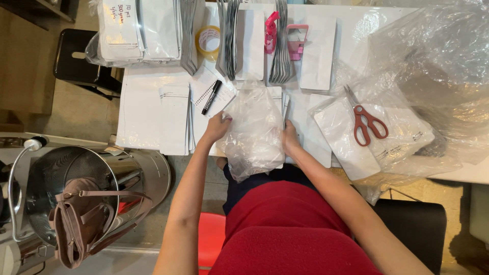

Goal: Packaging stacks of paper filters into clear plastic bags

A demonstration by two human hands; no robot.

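Note:
A crumpled clear plastic bag (pixel 253 127) lies at the near edge of the white table (pixel 351 30), hanging a little over it. My left hand (pixel 218 126) grips the bag's left side. My right hand (pixel 289 137) holds its right side, fingers partly hidden behind the plastic. Under and around the bag lie flat white pouches (pixel 173 117). A small spiral notepad (pixel 209 91) with a black marker (pixel 212 97) on it sits just beyond my left hand.
Red-handled scissors (pixel 368 122) rest on bagged white pouches to the right. A large clear plastic sheet (pixel 438 61) covers the right side. Stacks of pouches (pixel 137 30), a tape roll (pixel 208 42) and pink tools (pixel 285 35) line the far edge. A steel bin (pixel 61 173) holding a handbag (pixel 81 219) stands at lower left.

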